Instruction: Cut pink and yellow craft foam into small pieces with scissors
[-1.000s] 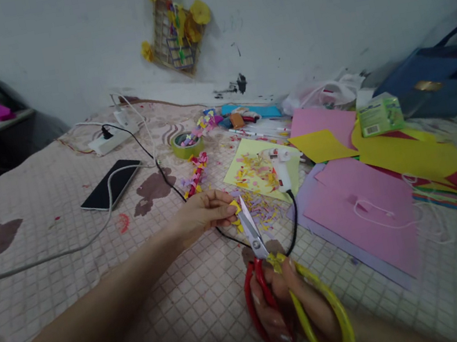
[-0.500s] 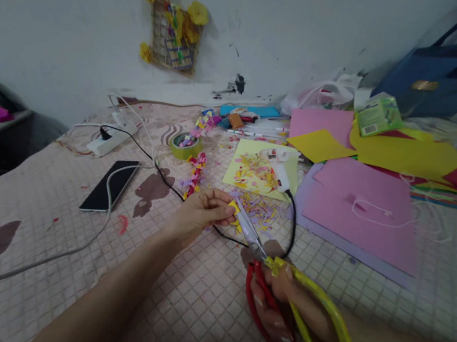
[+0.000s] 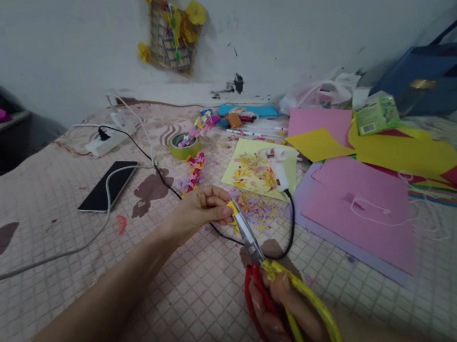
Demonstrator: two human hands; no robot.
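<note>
Between the thumb and fingers of my left hand (image 3: 208, 207) is a small yellow paper piece (image 3: 232, 208). My right hand (image 3: 285, 302) is wrapped round the scissors (image 3: 249, 235), which have one red and one yellow handle. The blade tips touch or lie right beside the yellow piece, and the blades are nearly closed. Beyond them, purple and yellow paper scraps (image 3: 257, 210) are scattered on the cloth. A white glue gun (image 3: 281, 173) rests on a pale yellow sheet (image 3: 236, 164) with more scraps.
A black cord (image 3: 293, 218) curves from the glue gun. Pink paper (image 3: 359, 207) and yellow sheets (image 3: 406, 154) lie at the right, near a blue bag (image 3: 441, 74). At the left are a tablet (image 3: 110, 186) and a power strip (image 3: 112, 138). A tape roll (image 3: 182, 148) stands behind my left hand.
The scissor blades have closed further at the yellow piece, and the yellow handle has swung left toward the red one. My left hand keeps its grip.
</note>
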